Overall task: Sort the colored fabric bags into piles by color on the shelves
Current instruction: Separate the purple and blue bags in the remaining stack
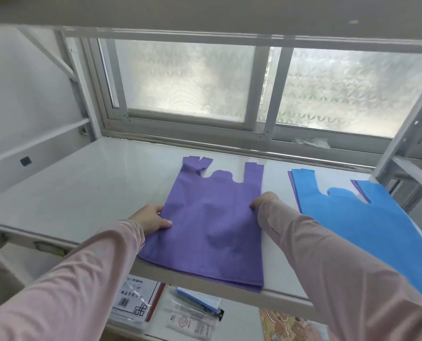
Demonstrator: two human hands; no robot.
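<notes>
A purple fabric bag [212, 217] lies flat on the white shelf [82, 193], handles pointing toward the window, its bottom edge hanging slightly over the shelf's front. My left hand [152, 219] pinches the bag's left edge, thumb on top. My right hand [264, 200] grips the right edge, fingers curled onto the fabric. To the right lies a blue fabric bag [352, 217], with a strip of purple fabric showing under its left edge; my right sleeve covers part of it.
A frosted sliding window [229, 82] stands behind the shelf. A metal shelf upright [401, 134] rises at the right. The lower shelf holds packaged items in clear plastic [192, 313], a printed sheet [136, 299] and a patterned orange item [286, 326].
</notes>
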